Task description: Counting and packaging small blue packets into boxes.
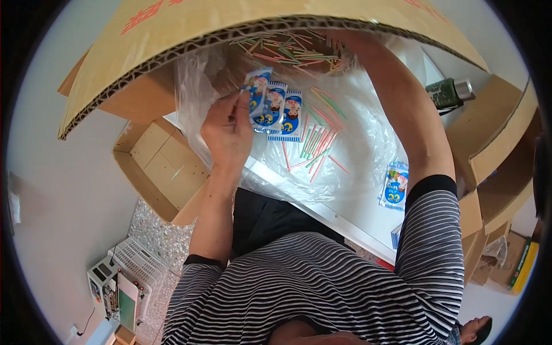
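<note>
My left hand is closed, thumb against fingers, on a blue-and-white printed packet. Two similar packets overlap beside it, one of them the packet on clear plastic film. Several thin pink, green and yellow sticks lie loose to their right. My right hand reaches far forward beneath the cardboard flap, next to a larger heap of sticks; the flap and shadow hide its fingers. Another blue-and-white packet rests on the white table by my right forearm.
A big carton's flap arches over the far side. At left stands an open cardboard box with a few sticks inside. A dark green bottle and more cartons are at right. A white machine sits on the floor.
</note>
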The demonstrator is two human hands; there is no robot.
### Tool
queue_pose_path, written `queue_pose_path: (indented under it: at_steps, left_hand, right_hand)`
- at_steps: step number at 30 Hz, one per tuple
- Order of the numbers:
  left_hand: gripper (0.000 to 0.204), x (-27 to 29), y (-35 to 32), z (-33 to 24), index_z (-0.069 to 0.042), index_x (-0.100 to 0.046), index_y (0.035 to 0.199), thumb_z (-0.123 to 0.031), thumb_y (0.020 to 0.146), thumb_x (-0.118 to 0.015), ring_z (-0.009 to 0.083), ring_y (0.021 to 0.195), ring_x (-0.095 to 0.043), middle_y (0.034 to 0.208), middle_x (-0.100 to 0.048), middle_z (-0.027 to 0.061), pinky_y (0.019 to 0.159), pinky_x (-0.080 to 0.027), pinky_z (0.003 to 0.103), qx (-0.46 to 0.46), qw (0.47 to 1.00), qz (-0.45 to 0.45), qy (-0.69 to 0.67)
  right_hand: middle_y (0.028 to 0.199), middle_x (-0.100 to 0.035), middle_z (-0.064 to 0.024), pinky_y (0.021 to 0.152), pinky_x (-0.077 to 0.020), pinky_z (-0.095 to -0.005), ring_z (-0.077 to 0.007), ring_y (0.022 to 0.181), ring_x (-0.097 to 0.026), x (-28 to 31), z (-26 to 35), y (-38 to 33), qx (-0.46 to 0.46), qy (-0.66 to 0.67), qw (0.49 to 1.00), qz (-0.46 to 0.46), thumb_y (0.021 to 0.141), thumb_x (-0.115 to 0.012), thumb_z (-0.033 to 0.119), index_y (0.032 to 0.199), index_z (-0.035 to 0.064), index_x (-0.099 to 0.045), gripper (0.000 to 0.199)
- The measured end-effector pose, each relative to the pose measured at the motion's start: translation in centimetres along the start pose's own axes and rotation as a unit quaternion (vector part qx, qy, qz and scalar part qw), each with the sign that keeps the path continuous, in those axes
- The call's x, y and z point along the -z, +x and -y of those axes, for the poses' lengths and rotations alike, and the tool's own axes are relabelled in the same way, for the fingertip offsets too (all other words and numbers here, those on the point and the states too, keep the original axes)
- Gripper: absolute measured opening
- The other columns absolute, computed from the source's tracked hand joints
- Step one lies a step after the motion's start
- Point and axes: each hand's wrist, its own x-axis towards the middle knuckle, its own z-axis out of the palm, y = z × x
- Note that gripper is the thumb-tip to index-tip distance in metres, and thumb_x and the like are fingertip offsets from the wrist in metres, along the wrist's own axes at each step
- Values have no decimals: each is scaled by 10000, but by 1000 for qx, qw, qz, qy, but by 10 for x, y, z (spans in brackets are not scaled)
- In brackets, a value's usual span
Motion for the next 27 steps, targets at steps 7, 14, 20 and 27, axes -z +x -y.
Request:
queue_pose_path:
  at_steps: [7,14,20,27]
  left_hand:
    - [203,-3,17,-42,-19,-693,967,-203,1013,-620,66,794,-627,861,-698,-2,697,-492,227,169,895,-28,-412]
    - [212,-60,34,-83,-12,-681,974,-220,973,-640,86,569,-559,757,-653,29,475,-420,275,228,891,121,-375]
    - [207,-83,23,-80,-9,-696,982,-206,983,-631,77,570,-572,739,-661,20,492,-439,253,276,874,263,-301]
    - [192,-75,21,-53,-25,-686,938,-203,991,-635,86,654,-619,815,-702,31,576,-487,243,287,844,248,-378]
  right_hand:
    - [1147,-695,-153,913,-568,-388,-272,1087,-674,-27,67,-48,-207,7,972,115,1018,-568,362,1321,21,-550,457]
    - [1150,-677,-193,858,-612,-414,-345,1058,-696,-60,87,-149,-314,533,770,158,1063,-442,245,1269,-42,-552,370]
    - [1108,-686,-168,863,-612,-399,-310,1009,-708,-70,59,-169,-292,628,707,143,1057,-453,210,1249,-29,-566,327]
    - [970,-656,-102,845,-603,-388,-231,892,-676,-68,76,-173,-295,542,779,116,1055,-473,166,1177,-28,-590,258]
